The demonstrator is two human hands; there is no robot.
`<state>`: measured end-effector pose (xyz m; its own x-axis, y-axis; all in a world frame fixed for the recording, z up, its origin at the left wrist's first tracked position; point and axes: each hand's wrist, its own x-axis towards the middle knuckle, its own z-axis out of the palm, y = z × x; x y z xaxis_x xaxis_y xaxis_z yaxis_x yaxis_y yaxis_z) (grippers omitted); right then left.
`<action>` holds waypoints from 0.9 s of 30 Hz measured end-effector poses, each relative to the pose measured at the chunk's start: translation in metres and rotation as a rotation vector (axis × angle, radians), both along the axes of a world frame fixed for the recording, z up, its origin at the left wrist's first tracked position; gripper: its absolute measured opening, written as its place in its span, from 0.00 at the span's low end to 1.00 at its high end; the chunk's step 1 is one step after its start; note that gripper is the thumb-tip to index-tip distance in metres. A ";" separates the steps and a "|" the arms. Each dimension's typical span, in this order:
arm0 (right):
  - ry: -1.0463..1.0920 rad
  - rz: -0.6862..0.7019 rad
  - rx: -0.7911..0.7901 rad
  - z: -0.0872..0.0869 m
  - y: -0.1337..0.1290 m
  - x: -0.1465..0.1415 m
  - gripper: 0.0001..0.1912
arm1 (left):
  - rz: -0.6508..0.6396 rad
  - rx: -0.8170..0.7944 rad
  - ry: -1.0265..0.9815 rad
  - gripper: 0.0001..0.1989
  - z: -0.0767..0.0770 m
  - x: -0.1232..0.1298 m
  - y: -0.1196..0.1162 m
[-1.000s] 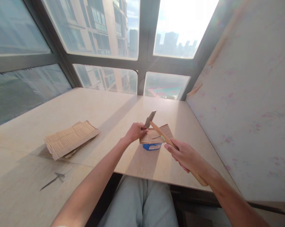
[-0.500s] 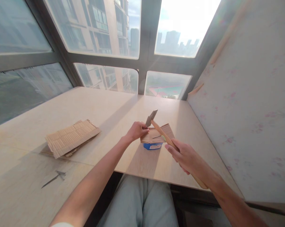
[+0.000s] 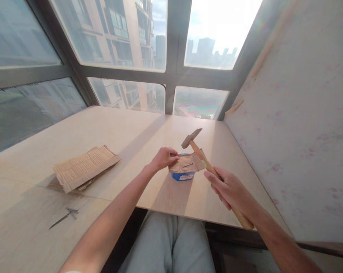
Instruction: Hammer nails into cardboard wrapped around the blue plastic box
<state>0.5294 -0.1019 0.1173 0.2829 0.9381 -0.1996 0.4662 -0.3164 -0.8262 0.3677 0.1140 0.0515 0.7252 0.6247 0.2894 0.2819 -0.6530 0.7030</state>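
Note:
My right hand is wrapped round the wooden handle of a hammer, its metal head raised above and behind the cardboard. A small piece of corrugated cardboard lies over a blue box, with a loose nail on top. At the cardboard's left edge, my left hand is closed, thumb and fingers pinched together. What is between those fingertips is too small to make out.
Stacked corrugated cardboard lies on the left of the pale wooden table. Several nails are near the front left. Windows stand behind the table, and a patterned wall borders its right side.
The hammer and my right hand have moved right and the hammer head has lifted away from my left hand. My left hand has stayed at the cardboard's left edge.

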 end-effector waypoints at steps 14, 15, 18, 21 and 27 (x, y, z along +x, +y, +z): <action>0.041 -0.299 0.262 -0.017 0.022 0.023 0.21 | 0.374 -0.331 -0.189 0.30 0.009 -0.038 -0.022; 0.025 -0.320 0.268 -0.019 0.026 0.025 0.21 | 0.432 -0.404 -0.180 0.31 0.008 -0.041 -0.027; 0.042 -0.362 0.264 -0.028 0.039 0.032 0.21 | 0.467 -0.632 -0.158 0.31 0.003 -0.044 -0.043; 0.181 -0.353 0.247 -0.039 0.050 0.036 0.21 | 0.466 -0.786 -0.221 0.31 -0.004 -0.040 -0.051; 0.312 -0.356 0.213 -0.052 0.052 0.032 0.19 | 0.478 -0.903 -0.349 0.26 -0.008 -0.035 -0.053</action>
